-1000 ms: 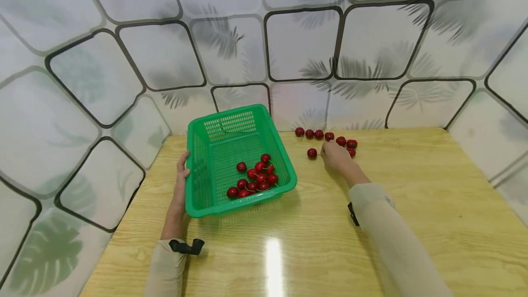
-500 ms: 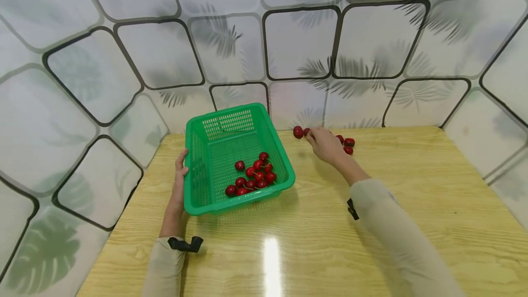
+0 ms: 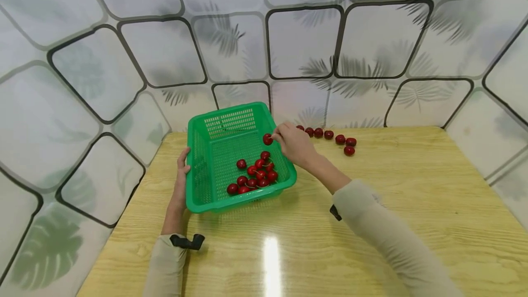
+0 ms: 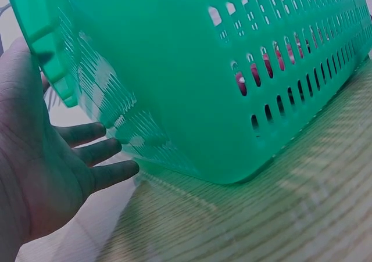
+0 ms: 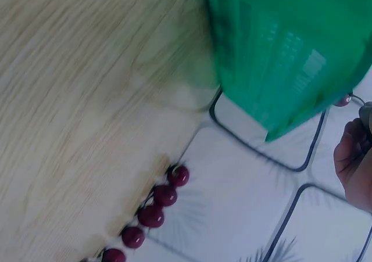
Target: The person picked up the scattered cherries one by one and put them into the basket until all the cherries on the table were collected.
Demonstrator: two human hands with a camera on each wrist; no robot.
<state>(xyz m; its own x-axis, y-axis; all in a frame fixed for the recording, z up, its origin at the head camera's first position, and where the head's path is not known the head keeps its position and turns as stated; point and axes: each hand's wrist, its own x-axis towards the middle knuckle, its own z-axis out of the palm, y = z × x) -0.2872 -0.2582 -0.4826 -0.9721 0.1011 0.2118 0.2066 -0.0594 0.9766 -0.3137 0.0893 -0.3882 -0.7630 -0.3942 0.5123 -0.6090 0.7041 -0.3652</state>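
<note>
Over the right part of a green plastic basket [image 3: 243,202], my right hand [image 3: 296,145] pinches a dark red cherry [image 3: 267,139] by its stem. The cherry hangs inside the rim, above several other cherries [image 3: 261,175] gathered at the basket's near right. In the right wrist view, the held cherry [image 5: 343,101] shows just past the basket's edge. My left hand [image 3: 180,184] rests against the basket's left side. The left wrist view shows its fingers [image 4: 99,151] straight and spread beside the slotted wall, with the thumb side up at the rim.
Along the back of the wooden table [image 3: 412,187], several cherries [image 3: 328,134] lie in a row right of the basket. A single cherry [image 3: 349,151] sits in front of the row's right end. Patterned white walls [image 3: 303,45] close off the back and sides.
My right hand has lifted a cherry from in front of the row and carried it left over the basket. The left hand and basket have stayed put.
</note>
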